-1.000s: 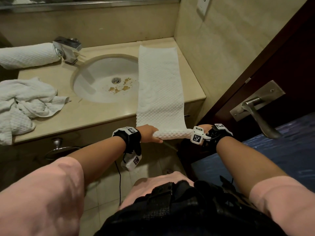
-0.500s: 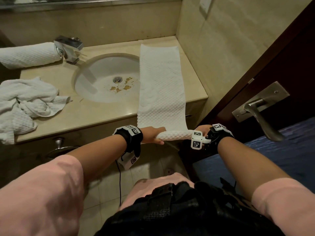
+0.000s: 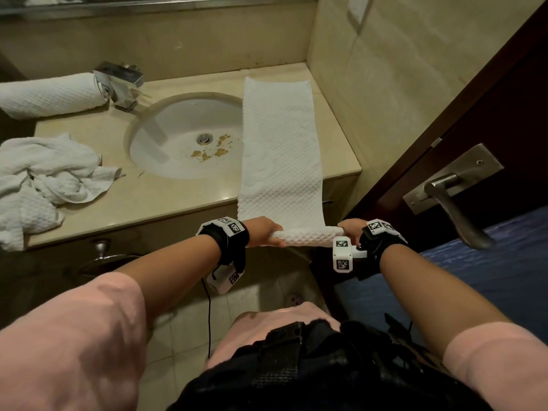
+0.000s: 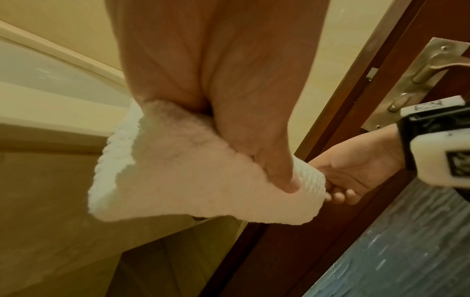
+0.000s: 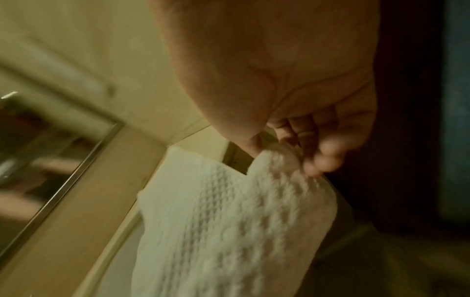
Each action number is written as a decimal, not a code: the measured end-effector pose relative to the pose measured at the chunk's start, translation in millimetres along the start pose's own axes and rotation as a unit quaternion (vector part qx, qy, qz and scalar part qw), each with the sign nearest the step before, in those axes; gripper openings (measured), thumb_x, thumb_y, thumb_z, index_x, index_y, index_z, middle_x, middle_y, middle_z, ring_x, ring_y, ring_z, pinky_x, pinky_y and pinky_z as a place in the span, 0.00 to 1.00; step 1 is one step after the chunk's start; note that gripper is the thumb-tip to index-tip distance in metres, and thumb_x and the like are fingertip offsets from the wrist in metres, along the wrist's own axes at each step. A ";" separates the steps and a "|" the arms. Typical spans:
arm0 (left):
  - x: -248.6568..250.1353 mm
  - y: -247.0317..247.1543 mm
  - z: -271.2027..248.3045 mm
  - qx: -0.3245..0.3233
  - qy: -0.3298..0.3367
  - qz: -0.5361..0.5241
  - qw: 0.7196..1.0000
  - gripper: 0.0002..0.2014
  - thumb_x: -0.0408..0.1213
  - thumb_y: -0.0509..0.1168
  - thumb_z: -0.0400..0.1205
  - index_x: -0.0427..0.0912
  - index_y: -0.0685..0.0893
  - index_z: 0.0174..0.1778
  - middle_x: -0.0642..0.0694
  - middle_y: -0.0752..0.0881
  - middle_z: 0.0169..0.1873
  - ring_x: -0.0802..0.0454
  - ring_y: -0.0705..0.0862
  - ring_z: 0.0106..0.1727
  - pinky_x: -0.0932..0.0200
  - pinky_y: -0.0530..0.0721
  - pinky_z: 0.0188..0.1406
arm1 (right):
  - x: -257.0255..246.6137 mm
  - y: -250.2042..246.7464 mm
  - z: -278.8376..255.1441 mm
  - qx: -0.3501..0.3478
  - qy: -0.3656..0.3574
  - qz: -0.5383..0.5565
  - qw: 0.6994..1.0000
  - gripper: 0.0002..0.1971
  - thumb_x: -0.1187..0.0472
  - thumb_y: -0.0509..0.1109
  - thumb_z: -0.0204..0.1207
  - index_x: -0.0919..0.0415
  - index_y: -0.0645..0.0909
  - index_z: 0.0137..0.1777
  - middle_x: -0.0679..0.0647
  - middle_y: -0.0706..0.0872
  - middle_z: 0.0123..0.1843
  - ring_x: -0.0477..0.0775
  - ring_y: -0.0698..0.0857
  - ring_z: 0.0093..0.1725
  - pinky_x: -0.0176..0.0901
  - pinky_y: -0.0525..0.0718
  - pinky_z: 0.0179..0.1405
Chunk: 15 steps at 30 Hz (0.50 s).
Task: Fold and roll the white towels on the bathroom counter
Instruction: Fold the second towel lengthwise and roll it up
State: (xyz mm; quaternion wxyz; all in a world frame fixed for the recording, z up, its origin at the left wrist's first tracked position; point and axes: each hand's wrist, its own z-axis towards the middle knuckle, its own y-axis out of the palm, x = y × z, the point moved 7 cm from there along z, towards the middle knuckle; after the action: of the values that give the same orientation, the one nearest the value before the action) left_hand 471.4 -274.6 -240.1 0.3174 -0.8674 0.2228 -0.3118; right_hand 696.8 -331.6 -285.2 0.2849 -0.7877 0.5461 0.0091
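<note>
head: above, facing down | wrists: close, share towel (image 4: 193, 180)

towel strip (image 3: 278, 149) right of sink (image 3: 166, 161) | rolled towel (image 3: 50, 94) seemingly behind heap (image 3: 44, 179)

left hand (image 3: 262, 231) | right hand (image 3: 351, 229); both grip folded towel (image 3: 280, 149) | rolled near end
</note>
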 end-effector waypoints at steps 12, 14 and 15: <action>-5.2 0.3 5.8 0.003 0.004 -0.078 0.997 0.26 0.56 0.60 0.83 0.36 0.78 0.65 0.40 0.84 0.58 0.43 0.80 0.56 0.55 0.73 0.54 | -81.7 29.7 -63.9 0.099 -0.412 -0.270 0.865 0.22 0.44 0.74 0.71 0.58 0.79 0.57 0.51 0.82 0.55 0.50 0.79 0.54 0.43 0.77 0.56; -6.9 -1.3 5.8 -0.006 -0.011 -0.069 0.998 0.29 0.56 0.59 0.83 0.36 0.75 0.72 0.40 0.81 0.65 0.42 0.78 0.65 0.52 0.73 0.63 | -78.7 46.1 -66.0 0.095 -0.421 -0.331 0.839 0.31 0.42 0.78 0.65 0.57 0.76 0.63 0.51 0.80 0.59 0.51 0.79 0.56 0.44 0.78 0.57; -8.1 -1.8 6.4 -0.012 -0.013 -0.072 0.997 0.29 0.56 0.59 0.83 0.36 0.75 0.71 0.40 0.81 0.65 0.42 0.78 0.65 0.52 0.73 0.64 | -76.1 52.3 -65.3 0.102 -0.420 -0.348 0.832 0.34 0.42 0.79 0.64 0.56 0.74 0.66 0.52 0.79 0.61 0.52 0.78 0.58 0.45 0.77 0.59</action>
State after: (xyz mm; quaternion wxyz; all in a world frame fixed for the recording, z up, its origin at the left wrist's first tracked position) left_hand 470.3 -266.0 -246.0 0.2868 -0.8890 0.1596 -0.3194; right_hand 601.5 -309.0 -228.7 0.5499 -0.8124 0.0621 0.1835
